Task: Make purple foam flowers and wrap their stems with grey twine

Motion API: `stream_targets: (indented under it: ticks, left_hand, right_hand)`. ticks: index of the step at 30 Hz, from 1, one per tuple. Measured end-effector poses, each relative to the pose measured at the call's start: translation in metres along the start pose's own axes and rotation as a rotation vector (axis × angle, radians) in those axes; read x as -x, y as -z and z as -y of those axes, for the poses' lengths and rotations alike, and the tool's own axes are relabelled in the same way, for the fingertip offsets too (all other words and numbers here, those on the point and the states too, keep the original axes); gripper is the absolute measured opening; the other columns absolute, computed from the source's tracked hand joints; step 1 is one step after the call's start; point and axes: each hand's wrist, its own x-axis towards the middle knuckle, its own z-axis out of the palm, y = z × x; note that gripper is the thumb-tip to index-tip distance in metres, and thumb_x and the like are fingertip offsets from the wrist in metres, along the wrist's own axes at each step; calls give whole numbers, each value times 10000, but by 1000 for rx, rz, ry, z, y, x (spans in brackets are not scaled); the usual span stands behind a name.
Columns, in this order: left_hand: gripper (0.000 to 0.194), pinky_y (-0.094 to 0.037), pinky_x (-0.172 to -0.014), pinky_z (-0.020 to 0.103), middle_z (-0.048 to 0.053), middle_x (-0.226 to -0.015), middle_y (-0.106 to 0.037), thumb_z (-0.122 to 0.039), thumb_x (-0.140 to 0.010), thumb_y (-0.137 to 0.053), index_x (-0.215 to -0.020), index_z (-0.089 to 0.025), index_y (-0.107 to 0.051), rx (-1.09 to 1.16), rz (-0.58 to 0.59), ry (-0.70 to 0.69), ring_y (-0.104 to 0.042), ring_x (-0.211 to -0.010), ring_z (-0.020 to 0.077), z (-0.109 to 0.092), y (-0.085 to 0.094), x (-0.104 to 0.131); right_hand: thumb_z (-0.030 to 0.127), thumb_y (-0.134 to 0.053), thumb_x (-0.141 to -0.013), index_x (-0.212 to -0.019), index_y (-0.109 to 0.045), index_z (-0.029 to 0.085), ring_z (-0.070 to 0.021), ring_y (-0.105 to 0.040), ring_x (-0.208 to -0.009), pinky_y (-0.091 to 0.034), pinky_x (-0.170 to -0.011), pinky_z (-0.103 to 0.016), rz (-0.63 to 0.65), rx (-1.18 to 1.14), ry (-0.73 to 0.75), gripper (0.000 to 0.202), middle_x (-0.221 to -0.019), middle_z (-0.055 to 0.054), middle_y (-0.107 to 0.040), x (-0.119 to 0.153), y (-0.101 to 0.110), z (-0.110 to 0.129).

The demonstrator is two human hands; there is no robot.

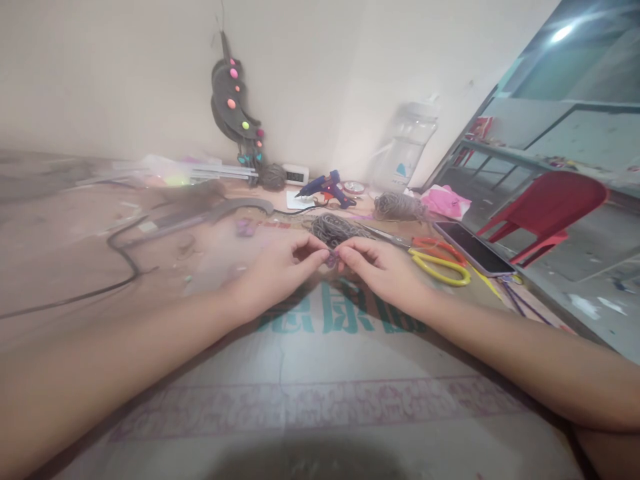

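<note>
Between my fingertips is a small purple piece (331,259), too small and blurred for me to tell its kind. My left hand (285,267) pinches it from the left. My right hand (377,270) pinches it from the other side, so the two hands nearly meet. Just behind my fingers lies a tangle of grey yarn (336,230). Scissors (440,267) with yellow and orange handles rest right beside my right hand. Some purple bits (245,228) lie on the table beyond my left hand.
A blue glue gun (327,189) stands near the wall beside a clear bottle (407,147). A phone (474,248) lies at the table's right edge. A black cord (133,267) crosses the left side. A grey crescent decoration (233,103) hangs on the wall. A red chair (555,207) stands beyond.
</note>
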Motion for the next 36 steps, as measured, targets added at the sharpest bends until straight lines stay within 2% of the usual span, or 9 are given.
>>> stream_targets:
  ticks: [5,10,13,15,19,21,25,30,36]
  left_hand:
    - [215,-476,-757,300,29,-885,-732,-337,-928,-557,-868,-191,-703,-9,0,-2,-640,-826,177,3,1,0]
    - [295,-469,-789,309,36,-924,-730,-382,-963,-503,-916,-180,-714,19,42,-5,-638,-869,185,6,1,-2]
    - [273,-475,-787,311,39,-932,-726,-408,-927,-558,-955,-181,-707,44,33,8,-641,-869,189,8,-1,-3]
    - [238,-471,-769,311,38,-892,-718,-387,-907,-581,-905,-178,-696,33,18,26,-636,-842,187,8,-2,-3]
    - [226,-454,-725,304,32,-835,-699,-345,-910,-552,-817,-182,-678,20,-2,33,-612,-788,177,5,-1,-3]
    - [226,-452,-720,302,31,-829,-696,-334,-910,-544,-805,-181,-674,36,-13,26,-604,-778,175,3,0,-2]
    - [227,-444,-730,301,26,-815,-684,-327,-914,-534,-811,-178,-671,53,-24,28,-591,-768,170,0,1,-2]
    - [253,-434,-713,296,20,-778,-656,-345,-917,-532,-775,-179,-659,37,-18,15,-569,-747,166,1,1,-2]
    - [361,-434,-713,289,16,-768,-645,-409,-969,-453,-765,-176,-639,18,6,-28,-586,-773,173,7,1,-3]
  right_hand:
    - [274,-597,-872,-860,-689,183,-126,-597,-644,-447,-587,-244,-14,-80,-56,129,-750,-3,-707,-2,-3,-1]
    - [279,-604,-868,-829,-677,176,-120,-583,-623,-449,-585,-242,-50,-47,-69,132,-731,-4,-701,-2,-4,-2]
    - [289,-605,-874,-831,-674,175,-127,-594,-638,-456,-595,-245,-58,-40,-72,140,-743,-9,-704,-2,-4,-3]
    - [289,-609,-879,-834,-679,178,-130,-604,-656,-459,-610,-244,-51,-37,-56,140,-756,-9,-708,-2,-3,-3]
    - [332,-533,-945,-753,-666,181,-128,-582,-665,-439,-630,-251,-44,8,7,278,-720,-9,-675,-2,1,-4]
    - [373,-469,-979,-796,-672,181,-128,-570,-664,-436,-628,-256,-78,-37,5,334,-721,-12,-660,-3,3,-7]
    - [403,-554,-929,-913,-666,177,-110,-527,-590,-416,-558,-246,-65,-176,-74,253,-730,1,-654,-4,2,-10]
    - [311,-576,-894,-851,-657,176,-101,-519,-593,-404,-550,-232,-23,-146,-61,163,-708,9,-655,-4,-1,-7]
    - [292,-567,-890,-815,-632,174,-95,-516,-579,-405,-536,-223,-28,-131,-81,154,-684,16,-643,-3,-2,-5]
